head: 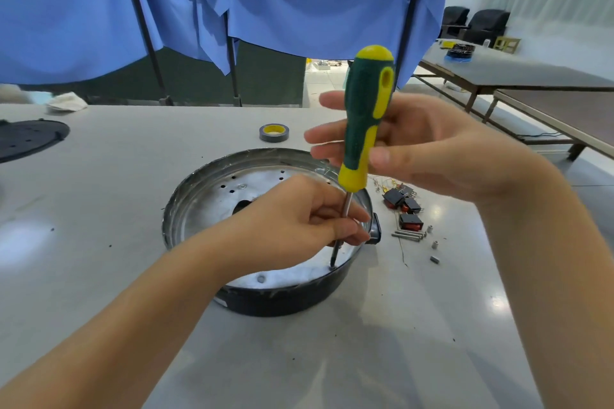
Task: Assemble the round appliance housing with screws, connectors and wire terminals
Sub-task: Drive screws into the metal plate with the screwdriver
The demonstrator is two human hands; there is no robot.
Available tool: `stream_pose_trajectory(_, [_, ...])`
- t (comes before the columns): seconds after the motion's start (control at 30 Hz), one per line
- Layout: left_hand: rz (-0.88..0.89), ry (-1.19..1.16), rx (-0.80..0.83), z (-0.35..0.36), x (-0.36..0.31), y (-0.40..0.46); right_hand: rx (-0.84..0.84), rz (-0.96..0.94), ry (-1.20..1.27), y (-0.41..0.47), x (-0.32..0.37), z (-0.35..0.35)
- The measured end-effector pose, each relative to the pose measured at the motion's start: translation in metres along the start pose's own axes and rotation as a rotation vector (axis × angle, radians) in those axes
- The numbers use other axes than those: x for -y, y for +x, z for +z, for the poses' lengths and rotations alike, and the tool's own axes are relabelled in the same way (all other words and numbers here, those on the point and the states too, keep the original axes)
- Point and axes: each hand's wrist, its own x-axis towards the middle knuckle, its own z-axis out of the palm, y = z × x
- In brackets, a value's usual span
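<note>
The round appliance housing (pixel 199 189), black outside and shiny metal inside, lies open side up at the table's middle. A green and yellow screwdriver (pixel 363 116) stands nearly upright over its near right rim, tip on a screw (pixel 332 266) in the metal floor. My left hand (pixel 299 219) pinches the steel shaft just above the tip. My right hand (pixel 415 149) holds the handle between thumb and fingers. Another screw (pixel 261 278) sits in the floor near the front rim.
Right of the housing lie black and red connectors (pixel 403 206), long screws (pixel 408 235), small metal spacers (pixel 434 259) and thin wires. A tape roll (pixel 274 132) sits behind. A black perforated disc (pixel 26 139) lies far left. Blue cloth hangs behind the table.
</note>
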Motion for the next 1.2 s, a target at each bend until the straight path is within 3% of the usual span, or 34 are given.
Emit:
stream_pose_trajectory(0.1, [-0.001,-0.033,0.043,0.0,0.0,-0.001,-0.04,-0.007,-0.027,-0.001,-0.002,-0.005])
stream_pose_trajectory(0.3, [0.013,-0.002,0.117,-0.004,0.0,-0.003,-0.229,-0.017,-0.346,0.001,0.001,0.001])
stream_pose_trajectory(0.57, [0.067,0.082,-0.227,-0.006,0.002,0.0,-0.471,-0.036,-0.643,0.016,-0.003,0.021])
stream_pose_trajectory(0.67, [0.079,0.054,-0.206,-0.005,0.003,0.001,-0.371,0.024,-0.516,0.014,-0.004,0.014])
stream_pose_trajectory(0.83, [0.043,-0.015,-0.085,-0.007,0.003,0.001,-0.126,0.012,0.061,0.005,-0.007,-0.002])
stream_pose_trajectory(1.0, [0.033,-0.016,-0.023,-0.009,0.002,-0.001,-0.263,-0.015,-0.179,0.005,-0.008,-0.002])
stream_pose_trajectory(1.2, [0.075,0.078,-0.21,-0.008,0.002,-0.001,-0.405,-0.039,-0.466,0.013,-0.002,0.017])
